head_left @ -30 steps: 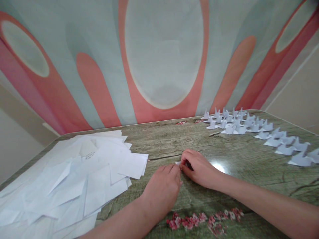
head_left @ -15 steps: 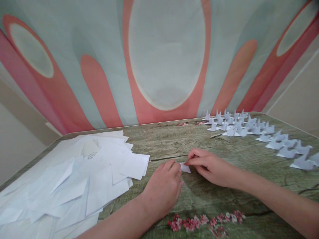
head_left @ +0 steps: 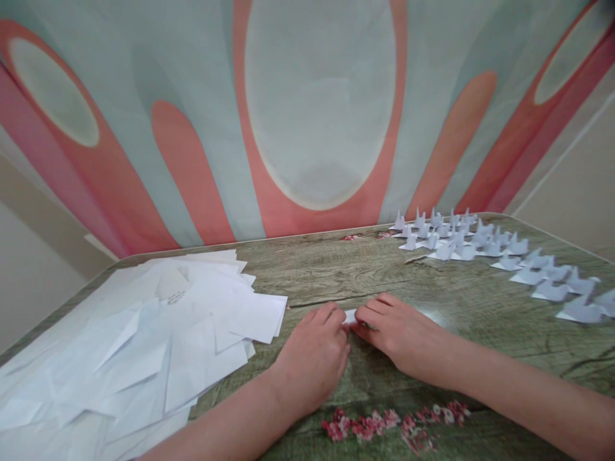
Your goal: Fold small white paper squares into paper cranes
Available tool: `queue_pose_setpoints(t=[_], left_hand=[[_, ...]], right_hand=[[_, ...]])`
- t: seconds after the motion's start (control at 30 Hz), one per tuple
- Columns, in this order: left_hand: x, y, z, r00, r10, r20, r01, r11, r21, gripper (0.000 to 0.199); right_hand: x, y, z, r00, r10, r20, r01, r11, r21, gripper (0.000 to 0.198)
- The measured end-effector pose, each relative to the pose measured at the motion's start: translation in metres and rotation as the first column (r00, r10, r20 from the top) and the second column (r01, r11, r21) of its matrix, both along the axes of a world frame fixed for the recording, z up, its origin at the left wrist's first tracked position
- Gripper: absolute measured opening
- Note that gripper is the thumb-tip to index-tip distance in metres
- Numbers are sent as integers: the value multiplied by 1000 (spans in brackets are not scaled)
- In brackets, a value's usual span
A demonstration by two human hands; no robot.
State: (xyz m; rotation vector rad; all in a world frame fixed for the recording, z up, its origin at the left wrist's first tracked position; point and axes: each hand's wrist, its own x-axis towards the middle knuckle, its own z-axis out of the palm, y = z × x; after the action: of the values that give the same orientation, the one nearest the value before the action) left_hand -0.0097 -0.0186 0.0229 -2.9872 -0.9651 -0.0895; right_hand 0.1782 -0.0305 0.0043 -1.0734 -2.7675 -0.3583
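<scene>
A small folded piece of white paper (head_left: pixel 350 316) lies between my hands near the middle of the table, mostly covered by fingers. My left hand (head_left: pixel 318 349) grips its left end with the fingers curled. From the right, my right hand (head_left: pixel 391 330) closes on the other end, thumb and fingers bent together. Only a narrow white strip shows between the two hands, so the exact fold is hidden.
Loose white paper sheets (head_left: pixel 192 333) are heaped on the left of the wood-patterned table (head_left: pixel 307 275). Several folded paper birds (head_left: pixel 550 289) stand in rows at the right and back right. A patterned backdrop (head_left: pixel 321 221) rises behind the table's far edge.
My right hand has moved slightly left and down, its fingers now curled over the paper's right end. Less of the paper shows. My left hand has stayed nearly in place.
</scene>
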Motion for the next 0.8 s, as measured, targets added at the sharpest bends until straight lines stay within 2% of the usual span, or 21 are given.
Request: queue_pose_setpoints(t=[0.37, 0.67, 0.8], left_hand=[[1, -1, 3, 1000, 22, -9, -22, 998, 54, 24], [-2, 1, 5, 1000, 29, -12, -29, 999, 21, 25], [-3, 1, 5, 999, 32, 4, -32, 999, 4, 24]], right_hand=[[-1, 1, 4, 997, 22, 77, -20, 1000, -24, 20], [5, -1, 9, 996, 18, 91, -10, 996, -88, 8], [9, -3, 10, 996, 9, 92, 0, 996, -94, 9]])
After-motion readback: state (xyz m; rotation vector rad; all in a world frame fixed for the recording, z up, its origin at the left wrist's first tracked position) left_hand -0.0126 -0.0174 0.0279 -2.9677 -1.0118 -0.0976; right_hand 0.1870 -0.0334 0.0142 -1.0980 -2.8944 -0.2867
